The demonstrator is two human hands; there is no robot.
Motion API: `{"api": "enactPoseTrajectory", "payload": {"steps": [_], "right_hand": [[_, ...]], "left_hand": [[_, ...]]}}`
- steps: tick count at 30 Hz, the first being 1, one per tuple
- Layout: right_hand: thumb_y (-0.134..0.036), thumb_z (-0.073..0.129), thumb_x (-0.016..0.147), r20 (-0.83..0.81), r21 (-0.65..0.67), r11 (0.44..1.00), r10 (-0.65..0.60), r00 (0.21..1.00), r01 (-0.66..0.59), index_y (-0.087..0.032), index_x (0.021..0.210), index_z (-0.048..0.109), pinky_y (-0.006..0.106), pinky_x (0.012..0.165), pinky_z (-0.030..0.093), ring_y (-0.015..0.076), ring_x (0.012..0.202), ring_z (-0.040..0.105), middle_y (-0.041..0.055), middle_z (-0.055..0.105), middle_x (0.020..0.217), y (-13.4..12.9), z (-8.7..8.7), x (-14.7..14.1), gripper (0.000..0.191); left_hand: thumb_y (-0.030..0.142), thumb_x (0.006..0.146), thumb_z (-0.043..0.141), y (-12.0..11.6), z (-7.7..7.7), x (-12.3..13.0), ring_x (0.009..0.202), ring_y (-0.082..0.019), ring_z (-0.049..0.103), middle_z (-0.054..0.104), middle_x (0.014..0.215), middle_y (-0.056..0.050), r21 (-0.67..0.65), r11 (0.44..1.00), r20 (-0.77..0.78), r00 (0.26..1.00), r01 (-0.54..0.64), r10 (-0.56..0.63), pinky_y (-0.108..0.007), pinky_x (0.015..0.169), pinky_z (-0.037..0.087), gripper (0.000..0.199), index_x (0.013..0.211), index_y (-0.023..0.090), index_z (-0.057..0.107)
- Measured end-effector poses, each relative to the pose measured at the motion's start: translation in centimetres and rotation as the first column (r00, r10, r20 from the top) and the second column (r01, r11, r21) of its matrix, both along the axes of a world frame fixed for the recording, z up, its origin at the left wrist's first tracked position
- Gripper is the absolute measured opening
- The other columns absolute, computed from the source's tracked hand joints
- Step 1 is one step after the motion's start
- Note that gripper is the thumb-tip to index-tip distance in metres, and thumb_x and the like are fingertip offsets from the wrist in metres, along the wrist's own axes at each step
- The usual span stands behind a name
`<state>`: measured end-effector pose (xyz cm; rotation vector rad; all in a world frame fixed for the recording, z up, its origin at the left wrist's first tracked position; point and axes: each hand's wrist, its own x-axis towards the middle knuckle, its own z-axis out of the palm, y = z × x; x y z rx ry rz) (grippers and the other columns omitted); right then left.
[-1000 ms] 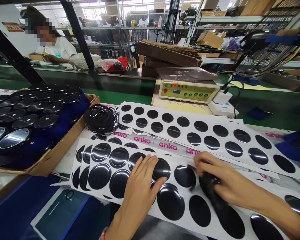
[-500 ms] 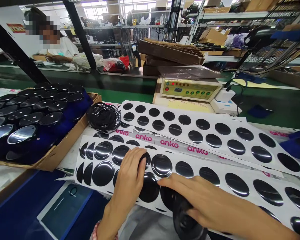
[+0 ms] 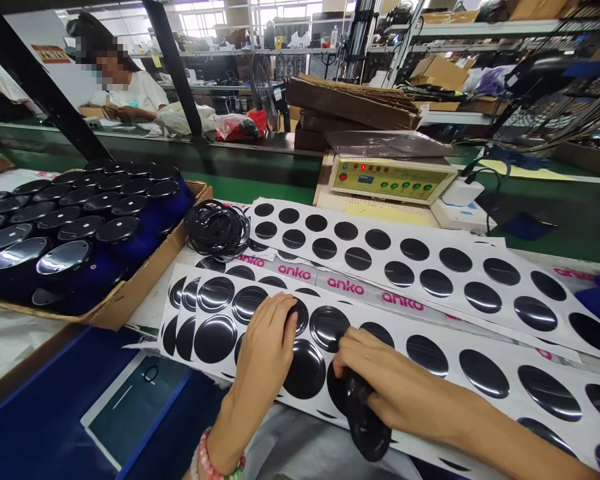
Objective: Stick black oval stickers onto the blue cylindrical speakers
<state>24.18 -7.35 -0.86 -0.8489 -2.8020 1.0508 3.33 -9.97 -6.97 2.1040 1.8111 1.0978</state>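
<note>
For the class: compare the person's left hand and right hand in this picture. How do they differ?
The left hand rests on the sheet of glossy black discs; the right hand grips a black rounded piece. The left wrist wears a beaded bracelet; the right shows none. Both hands are bare and over the same sheet.

1 left hand (image 3: 263, 353), 1 right hand (image 3: 397, 380) — 1 co-worker (image 3: 135, 90), 1 control box (image 3: 393, 181).
</note>
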Motion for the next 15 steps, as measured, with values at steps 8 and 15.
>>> {"api": "enactPoseTrajectory", "payload": {"steps": [8,15], "right_hand": [[0.005,0.039,0.047,0.009,0.099,0.993,0.062,0.998,-0.062,-0.02,0.087,0.044,0.032,0.076,0.038,0.019,0.091,0.042,0.0029,0.051,0.097,-0.1,-0.4,-1.0,0.048],[0.005,0.041,0.047,0.081,0.083,0.996,0.003,0.997,-0.01,-0.022,0.088,0.05,0.027,0.071,0.04,0.0185,0.089,0.046,0.0021,0.051,0.088,-0.5,0.9,0.3,0.05]], "left_hand": [[0.016,0.094,0.042,0.0,-0.1,0.0,0.115,-0.017,0.051,0.059,0.118,-0.005,0.012,1.0,-0.021,1.0,0.01,-0.01,-0.039,0.108,0.035,0.023,0.114,0.02,0.052],[0.017,0.094,0.043,0.0,-0.1,-0.2,0.116,-0.017,0.051,0.059,0.119,-0.003,0.002,1.0,0.012,1.0,0.012,-0.012,-0.038,0.108,0.036,0.022,0.114,0.022,0.052]]}}
